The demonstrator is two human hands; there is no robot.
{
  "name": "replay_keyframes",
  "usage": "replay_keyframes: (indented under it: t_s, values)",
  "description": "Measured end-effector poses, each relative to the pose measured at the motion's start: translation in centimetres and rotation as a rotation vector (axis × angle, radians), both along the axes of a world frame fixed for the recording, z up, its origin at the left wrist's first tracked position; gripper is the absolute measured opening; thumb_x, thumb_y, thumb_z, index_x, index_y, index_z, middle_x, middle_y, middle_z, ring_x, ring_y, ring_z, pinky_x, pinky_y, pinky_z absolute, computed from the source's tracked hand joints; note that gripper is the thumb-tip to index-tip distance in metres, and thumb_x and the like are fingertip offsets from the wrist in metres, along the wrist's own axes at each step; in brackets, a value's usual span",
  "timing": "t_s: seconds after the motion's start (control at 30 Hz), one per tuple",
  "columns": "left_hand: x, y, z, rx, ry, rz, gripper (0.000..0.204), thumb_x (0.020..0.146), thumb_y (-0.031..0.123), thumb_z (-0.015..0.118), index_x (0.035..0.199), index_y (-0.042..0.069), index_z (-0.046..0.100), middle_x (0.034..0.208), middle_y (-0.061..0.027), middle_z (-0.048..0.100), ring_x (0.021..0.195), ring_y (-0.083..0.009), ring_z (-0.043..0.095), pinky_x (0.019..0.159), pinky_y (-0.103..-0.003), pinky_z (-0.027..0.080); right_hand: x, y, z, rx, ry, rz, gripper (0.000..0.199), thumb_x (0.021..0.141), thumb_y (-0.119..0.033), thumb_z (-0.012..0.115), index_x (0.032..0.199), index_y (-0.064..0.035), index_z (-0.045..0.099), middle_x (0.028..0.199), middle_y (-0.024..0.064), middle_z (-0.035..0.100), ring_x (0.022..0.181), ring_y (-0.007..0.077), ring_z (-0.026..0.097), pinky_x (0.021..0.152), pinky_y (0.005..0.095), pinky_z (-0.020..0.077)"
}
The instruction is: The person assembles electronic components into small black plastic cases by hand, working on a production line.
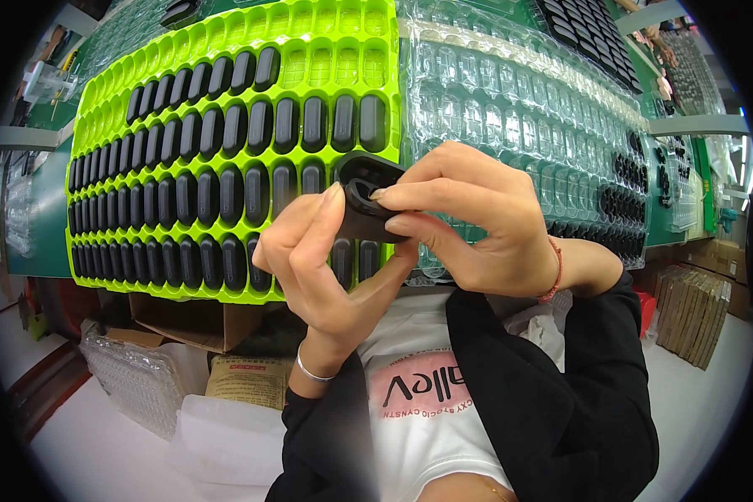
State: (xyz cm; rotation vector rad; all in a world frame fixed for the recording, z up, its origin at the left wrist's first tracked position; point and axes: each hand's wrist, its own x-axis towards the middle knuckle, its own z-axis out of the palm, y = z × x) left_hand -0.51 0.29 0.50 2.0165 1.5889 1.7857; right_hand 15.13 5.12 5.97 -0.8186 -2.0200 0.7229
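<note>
My left hand [314,268] grips a small black oblong case [361,224], which looks like an earbud charging case with its lid up. The case is raised above the near right part of a bright green tray [389,63]. My right hand [481,217] meets it from the right, thumb and forefinger pinched together at the hollow inside the case. Whatever lies between those fingertips is too hidden to make out. Rows of similar black cases [212,199] stand in the tray's pockets, and several pockets in the far rows hold none.
Clear plastic trays [494,100] cover the table to the right, with small black parts [623,201] in their right-hand pockets. More black pieces [590,38] stand in rows at the far right. Below the table are a cardboard box [194,322] and stacked cardboard [692,316].
</note>
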Motion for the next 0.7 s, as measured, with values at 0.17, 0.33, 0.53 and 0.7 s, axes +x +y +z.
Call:
replay_keyframes:
  t_s: [0.17, 0.33, 0.53, 0.7]
  values:
    - [0.2, -0.1, -0.4, -0.024, 0.005, -0.027, 0.076, 0.054, 0.012, 0.092, 0.121, 0.002, 0.057, 0.111, -0.0086, 0.061, 0.098, -0.0236, 0.060, 0.089, -0.035, 0.038, 0.4, 0.3, -0.3, -0.114, 0.042, 0.021, 0.021, 0.072, 0.005, 0.075, 0.091, -0.0021, 0.070, 0.083, 0.0103, 0.065, 0.074, 0.0265, 0.063, 0.061, 0.0328, 0.0504]
    - [0.5, -0.2, -0.2, -0.002, -0.022, -0.019, 0.077, 0.054, 0.011, 0.093, 0.121, 0.002, 0.057, 0.112, -0.0087, 0.061, 0.100, -0.0232, 0.060, 0.089, -0.035, 0.037, 0.0, -0.3, -0.5, -0.037, 0.084, -0.009, 0.021, 0.072, 0.008, 0.073, 0.090, -0.0013, 0.069, 0.081, 0.0104, 0.064, 0.072, 0.0266, 0.063, 0.060, 0.0324, 0.0505]
    - [0.9, -0.4, -0.6, 0.010, -0.067, -0.027, 0.078, 0.055, 0.011, 0.093, 0.123, 0.001, 0.056, 0.114, -0.0108, 0.063, 0.101, -0.0242, 0.061, 0.089, -0.034, 0.036, 0.1, -0.7, 0.0, -0.033, 0.041, -0.008, 0.024, 0.070, 0.015, 0.071, 0.090, 0.0029, 0.069, 0.081, 0.0129, 0.065, 0.067, 0.0212, 0.063, 0.058, 0.0271, 0.0491]
    - [0.8, -0.8, -0.4, -0.013, -0.056, -0.053, 0.080, 0.055, 0.012, 0.094, 0.124, 0.001, 0.055, 0.115, -0.0116, 0.063, 0.101, -0.0243, 0.061, 0.089, -0.035, 0.037, 0.1, -0.8, -0.3, 0.104, 0.010, -0.058, 0.019, 0.071, 0.006, 0.072, 0.088, -0.0009, 0.065, 0.078, 0.0106, 0.059, 0.066, 0.0271, 0.062, 0.054, 0.0322, 0.0494]
